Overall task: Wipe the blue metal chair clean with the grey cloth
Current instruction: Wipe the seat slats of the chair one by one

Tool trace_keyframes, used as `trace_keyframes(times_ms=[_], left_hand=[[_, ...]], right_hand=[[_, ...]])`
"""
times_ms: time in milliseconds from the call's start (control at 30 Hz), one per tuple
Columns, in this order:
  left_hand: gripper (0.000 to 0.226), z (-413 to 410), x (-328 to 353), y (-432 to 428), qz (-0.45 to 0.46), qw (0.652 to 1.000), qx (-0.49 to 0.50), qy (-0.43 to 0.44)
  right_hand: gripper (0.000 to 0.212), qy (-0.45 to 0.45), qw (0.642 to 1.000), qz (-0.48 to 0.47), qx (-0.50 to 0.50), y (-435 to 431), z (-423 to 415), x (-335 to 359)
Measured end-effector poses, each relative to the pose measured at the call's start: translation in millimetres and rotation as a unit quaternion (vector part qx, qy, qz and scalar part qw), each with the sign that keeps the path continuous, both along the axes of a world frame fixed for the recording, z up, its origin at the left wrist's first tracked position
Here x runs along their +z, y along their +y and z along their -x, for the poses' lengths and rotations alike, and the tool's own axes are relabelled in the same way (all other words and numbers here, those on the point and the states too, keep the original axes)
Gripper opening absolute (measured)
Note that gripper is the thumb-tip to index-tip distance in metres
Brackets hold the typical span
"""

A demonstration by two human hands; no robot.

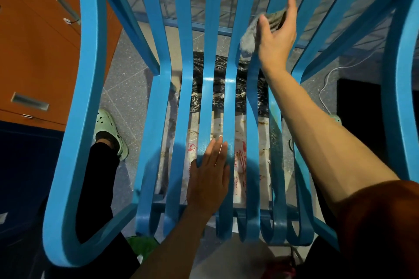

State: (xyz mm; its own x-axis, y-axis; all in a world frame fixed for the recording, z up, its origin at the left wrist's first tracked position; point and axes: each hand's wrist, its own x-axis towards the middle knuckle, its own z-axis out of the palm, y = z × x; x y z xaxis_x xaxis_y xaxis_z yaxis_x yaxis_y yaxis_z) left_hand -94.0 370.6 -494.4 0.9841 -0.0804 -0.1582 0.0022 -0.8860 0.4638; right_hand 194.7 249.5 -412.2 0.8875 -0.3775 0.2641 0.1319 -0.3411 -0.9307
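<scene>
Blue metal chair (86, 75) fills most of the view, seen from above & behind the front edge: curved slats run from the seat up into the backrest, w/ an armrest on each side. It stands on a grey speckled floor (127, 88).

Right grip (276, 38) is stretched out to the backrest slats, right of centre, holding the grey cloth (249, 38) bunched btwn thumb and fingers. The cloth lies against a slat, and part of it hangs out below the thumb. Fingertips point up the backrest.

Left grip (208, 176) lies flat on the seat slats near the front, fingers straight & together, holding nothing, palm down across two slats.

Under the seat, seen thru the gaps: black plastic sheet (196, 97) further back, and a white bag w/ red print (240, 161) nearer the front.

Left of the chair: orange cabinet (34, 52) w/ recessed metal handles. A pale green clog (108, 129) on a foot shows btwn armrest & seat, black trouser leg (97, 176) below it. White cord (326, 79) trails on the floor at the right. Rust-coloured sleeve (374, 210) covers the right upper arm.
</scene>
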Motion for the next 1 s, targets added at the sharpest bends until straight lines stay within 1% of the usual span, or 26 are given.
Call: trace_keyframes(times_ms=[67,167,200,300,400,467,533,600,700,800,900,933,1000], left_hand=[[0.053,-0.3,1.1,0.0,-0.003,1.0,-0.002,-0.001],[0.052,0.3,0.5,0.5,-0.007,1.0,-0.002,0.001],[0.052,0.5,0.4,0.4,-0.006,1.0,-0.002,0.0],[0.051,0.1,-0.4,-0.6,-0.004,1.0,-0.003,-0.005],[0.051,-0.8,-2.1,0.0,0.002,1.0,-0.001,-0.005],[0.052,-0.6,-2.5,0.4,0.001,1.0,0.001,-0.002],[0.053,0.0,-3.4,1.0,-0.008,1.0,-0.007,0.0],[0.054,0.1,-4.2,0.8,0.001,1.0,-0.009,-0.003],[0.054,-1.3,-4.7,2.3,0.037,0.999,0.002,-0.004],[0.053,-2.6,-5.3,3.4,0.024,1.0,-0.013,0.004],[0.068,-2.2,-4.4,2.9,-0.011,0.999,-0.026,0.04],[0.07,-1.4,-6.4,2.7,-0.012,0.999,-0.025,0.035],[0.067,-0.8,-8.9,2.6,-0.014,0.999,-0.024,0.041]], right_hand=[[0.066,-0.014,1.0,-0.003,0.009,-3.3,-7.6,9.3],[0.063,0.026,0.999,-0.001,0.033,-8.1,-6.2,6.6],[0.059,0.048,0.998,0.008,0.041,-10.3,-4.3,-0.5],[0.036,0.13,0.989,0.048,0.052,-13.5,7.8,-34.6],[0.024,0.223,0.971,0.06,0.069,-13.4,26.8,-64.5],[0.029,0.276,0.954,0.087,0.077,-12.9,38.8,-74.9],[0.038,0.307,0.942,0.107,0.083,-12.6,47.1,-75.7],[0.046,0.339,0.929,0.114,0.094,-12.6,56.3,-70.3],[0.044,0.376,0.915,0.11,0.095,-12.0,81.2,-65.4],[0.041,0.378,0.915,0.104,0.095,-9.5,117.8,-65.3],[0.039,0.362,0.921,0.098,0.101,-12.7,165.5,-69.8],[0.04,0.357,0.924,0.091,0.106,-13.5,183.0,-71.2],[0.046,0.358,0.923,0.084,0.113,-12.9,216.4,-71.4]])
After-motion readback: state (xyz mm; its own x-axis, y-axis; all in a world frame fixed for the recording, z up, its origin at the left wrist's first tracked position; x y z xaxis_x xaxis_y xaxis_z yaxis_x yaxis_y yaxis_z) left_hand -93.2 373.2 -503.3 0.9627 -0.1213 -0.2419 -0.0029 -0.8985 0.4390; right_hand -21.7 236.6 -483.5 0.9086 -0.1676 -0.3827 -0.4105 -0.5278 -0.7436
